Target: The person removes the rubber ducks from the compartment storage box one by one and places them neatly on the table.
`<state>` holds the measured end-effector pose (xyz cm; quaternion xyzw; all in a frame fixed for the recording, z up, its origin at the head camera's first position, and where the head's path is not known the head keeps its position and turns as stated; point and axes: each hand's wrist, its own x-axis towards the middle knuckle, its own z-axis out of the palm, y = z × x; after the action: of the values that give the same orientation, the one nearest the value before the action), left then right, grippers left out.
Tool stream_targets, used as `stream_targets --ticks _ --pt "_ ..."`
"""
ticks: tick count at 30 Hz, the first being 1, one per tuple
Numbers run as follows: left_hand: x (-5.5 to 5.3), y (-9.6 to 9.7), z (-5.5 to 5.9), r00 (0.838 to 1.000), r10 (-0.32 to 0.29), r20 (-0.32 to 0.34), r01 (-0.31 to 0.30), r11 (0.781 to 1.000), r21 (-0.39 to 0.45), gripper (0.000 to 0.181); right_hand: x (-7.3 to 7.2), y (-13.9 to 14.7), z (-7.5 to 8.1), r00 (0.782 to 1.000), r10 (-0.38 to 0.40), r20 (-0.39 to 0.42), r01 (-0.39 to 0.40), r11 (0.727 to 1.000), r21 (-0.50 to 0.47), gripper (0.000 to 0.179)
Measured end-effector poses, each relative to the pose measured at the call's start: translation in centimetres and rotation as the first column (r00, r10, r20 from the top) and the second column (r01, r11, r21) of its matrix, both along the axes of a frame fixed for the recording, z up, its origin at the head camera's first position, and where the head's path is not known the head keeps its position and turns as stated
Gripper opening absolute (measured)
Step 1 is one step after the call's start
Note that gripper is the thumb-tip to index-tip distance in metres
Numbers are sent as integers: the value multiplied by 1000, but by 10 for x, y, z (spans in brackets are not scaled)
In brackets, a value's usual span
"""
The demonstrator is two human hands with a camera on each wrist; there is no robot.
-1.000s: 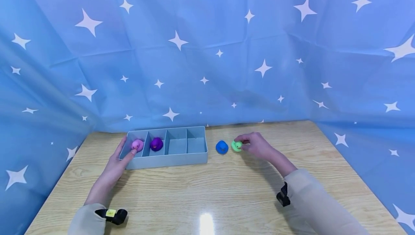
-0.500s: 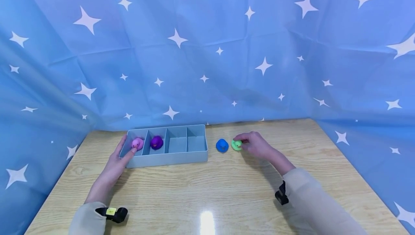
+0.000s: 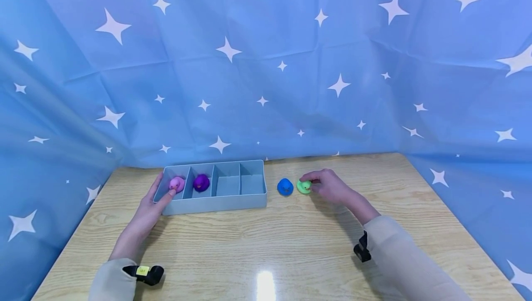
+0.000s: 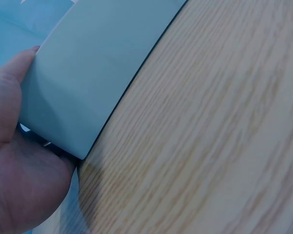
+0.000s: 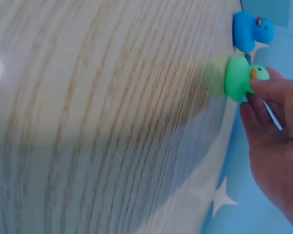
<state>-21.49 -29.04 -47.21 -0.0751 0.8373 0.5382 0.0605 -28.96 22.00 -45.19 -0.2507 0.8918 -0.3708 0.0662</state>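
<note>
My left hand [image 3: 149, 208] holds the left end of a grey-blue divided box [image 3: 216, 204], thumb over the front rim and fingers along the end wall. In the left wrist view, the box's front wall [image 4: 95, 73] lies against that hand. A pink rubber duck [image 3: 176, 183] sits in the leftmost compartment, and a purple rubber duck [image 3: 201, 182] in the one beside it. To the right of the box, my right hand [image 3: 330, 187] pinches a green rubber duck [image 3: 303, 188] by its head. The green duck [image 5: 237, 80] rests on the table next to a blue rubber duck [image 3: 285, 186].
The two right-hand compartments [image 3: 227, 185] of the box hold no ducks. The wooden table [image 3: 249, 245] ends at a blue star-printed cloth [image 3: 266, 84] behind and at both sides. A bright light reflection [image 3: 265, 285] shows near the front.
</note>
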Motion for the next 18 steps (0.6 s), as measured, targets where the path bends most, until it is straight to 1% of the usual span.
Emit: stream_targets --ticks 6,9,18 --pt "-1 -1 -2 1000 1 2 -1 1000 11 89 -1 1 0 1000 12 13 -12 1000 -19 36" --pt "-1 -1 -3 1000 2 1 -2 1000 10 89 -1 1 0 1000 12 17 -12 1000 -14 36" --pt "0 1 1 1000 4 -4 -4 1000 3 90 -2 3 1 1000 7 17 -7 1000 19 37"
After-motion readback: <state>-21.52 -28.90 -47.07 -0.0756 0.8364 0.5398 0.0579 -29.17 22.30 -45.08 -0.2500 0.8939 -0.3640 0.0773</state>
